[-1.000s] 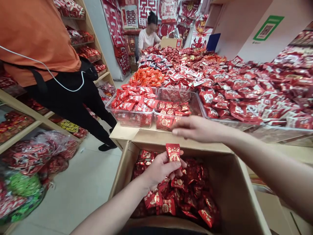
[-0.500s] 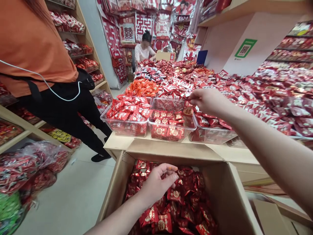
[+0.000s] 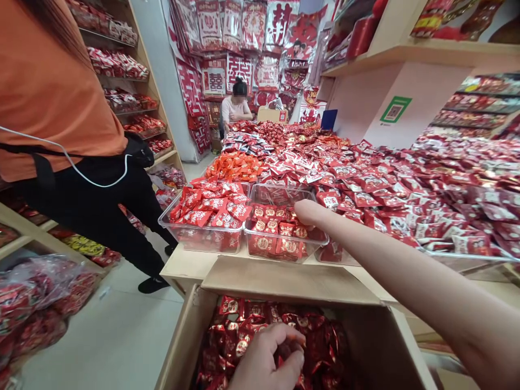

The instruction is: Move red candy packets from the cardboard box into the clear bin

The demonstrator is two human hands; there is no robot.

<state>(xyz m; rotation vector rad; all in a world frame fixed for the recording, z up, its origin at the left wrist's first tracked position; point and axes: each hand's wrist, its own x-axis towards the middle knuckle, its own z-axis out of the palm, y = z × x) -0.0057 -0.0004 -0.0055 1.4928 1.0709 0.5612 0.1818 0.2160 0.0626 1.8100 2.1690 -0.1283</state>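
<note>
My left hand point(image 3: 270, 357) is down in an open cardboard box point(image 3: 284, 279) of red foil packets point(image 3: 244, 325). Its fingers are curled against the thumb among the packets, and what they pinch is hidden. My right arm stretches forward, and my right hand point(image 3: 309, 214) dips over the right rim of a clear plastic bin point(image 3: 284, 252) partly filled with the same red packets point(image 3: 272, 214). Its fingers point down into the bin and do not show. A second clear bin point(image 3: 203, 238) of red packets stands just left of it.
The wooden display table point(image 3: 182, 268) behind the box is heaped with red packets point(image 3: 385, 184). A person in an orange top and black trousers point(image 3: 60, 108) stands close on the left by shelves. Another person point(image 3: 234, 108) sits at the far end. Pale floor point(image 3: 114, 325) lies to the left.
One second ago my left hand held up a red packet; now it is lower in the box. My right hand went out over the table, then came down into the middle bin.
</note>
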